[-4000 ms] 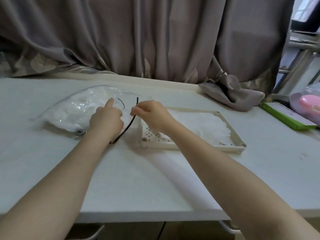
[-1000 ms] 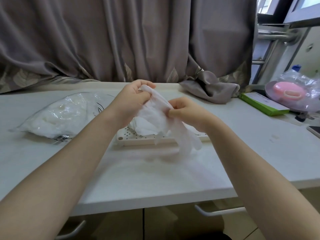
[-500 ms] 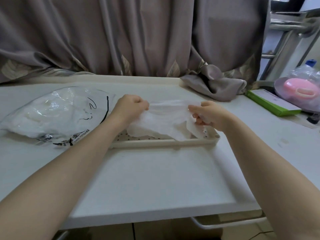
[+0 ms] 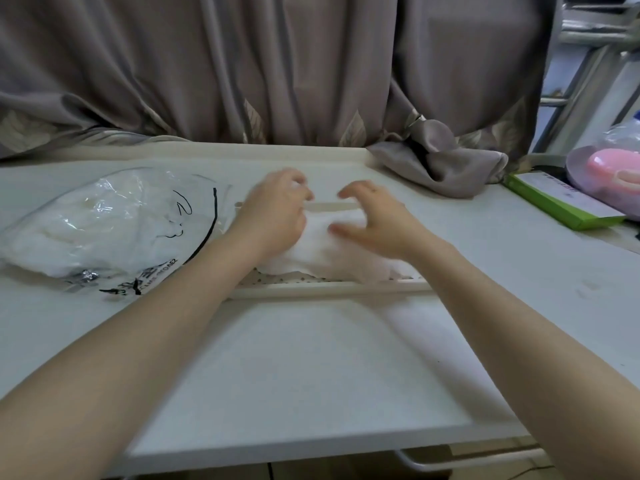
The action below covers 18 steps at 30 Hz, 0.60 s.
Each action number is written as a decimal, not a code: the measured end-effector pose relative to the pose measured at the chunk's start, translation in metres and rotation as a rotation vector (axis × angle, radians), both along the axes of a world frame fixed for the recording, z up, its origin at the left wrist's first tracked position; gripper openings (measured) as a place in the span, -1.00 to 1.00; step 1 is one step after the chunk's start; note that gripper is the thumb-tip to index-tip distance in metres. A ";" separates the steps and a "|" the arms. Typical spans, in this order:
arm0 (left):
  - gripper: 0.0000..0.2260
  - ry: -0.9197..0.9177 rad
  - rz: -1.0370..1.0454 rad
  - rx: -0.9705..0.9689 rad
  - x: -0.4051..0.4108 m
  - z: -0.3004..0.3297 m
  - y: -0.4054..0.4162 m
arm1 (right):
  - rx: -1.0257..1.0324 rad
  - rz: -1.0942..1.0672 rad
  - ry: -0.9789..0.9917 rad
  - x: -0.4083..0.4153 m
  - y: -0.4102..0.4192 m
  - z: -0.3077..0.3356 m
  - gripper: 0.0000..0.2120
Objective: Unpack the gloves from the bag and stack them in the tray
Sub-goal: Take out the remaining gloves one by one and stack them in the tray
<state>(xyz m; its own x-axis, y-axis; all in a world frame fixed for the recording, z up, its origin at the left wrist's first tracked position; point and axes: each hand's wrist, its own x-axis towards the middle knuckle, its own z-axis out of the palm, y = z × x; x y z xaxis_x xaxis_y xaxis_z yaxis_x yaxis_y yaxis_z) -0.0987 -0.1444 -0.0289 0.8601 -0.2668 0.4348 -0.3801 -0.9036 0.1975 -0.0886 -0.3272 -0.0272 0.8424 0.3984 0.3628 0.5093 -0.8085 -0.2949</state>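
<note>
A cream perforated tray (image 4: 329,287) sits mid-table with a pile of white gloves (image 4: 332,251) lying in it. My left hand (image 4: 273,213) rests on the left part of the pile, fingers loosely bent over the far side. My right hand (image 4: 374,216) hovers over the right part, fingers spread and relaxed, holding nothing. To the left lies the clear plastic bag (image 4: 104,223) with black print, still holding white gloves.
A grey curtain (image 4: 277,71) hangs behind the table, one bunched end (image 4: 446,168) lying on the tabletop at right. A green box (image 4: 557,199) and a wrapped pink item (image 4: 613,174) sit far right. The table's front edge is near me.
A second ago both hands held a white glove up above the tray. They stretched it flat, laid it on the pile, and have now let go of it.
</note>
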 end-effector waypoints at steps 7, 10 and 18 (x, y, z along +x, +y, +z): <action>-0.07 0.478 0.078 0.416 0.003 -0.031 0.011 | -0.406 -0.056 0.277 0.001 -0.005 -0.030 -0.10; 0.00 0.469 0.138 0.390 0.004 -0.035 0.027 | -0.339 -0.136 0.377 0.005 -0.026 -0.031 0.07; -0.07 0.391 0.066 0.167 -0.008 -0.016 0.034 | -0.292 -0.343 0.348 -0.003 -0.006 -0.013 0.17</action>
<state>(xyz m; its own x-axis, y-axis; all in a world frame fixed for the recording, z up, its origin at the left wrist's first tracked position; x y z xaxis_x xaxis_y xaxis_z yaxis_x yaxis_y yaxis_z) -0.1070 -0.1105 -0.0450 0.9691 -0.2450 0.0285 -0.2463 -0.9552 0.1644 -0.0913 -0.3330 -0.0398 0.9914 0.1235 -0.0439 0.1164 -0.9836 -0.1375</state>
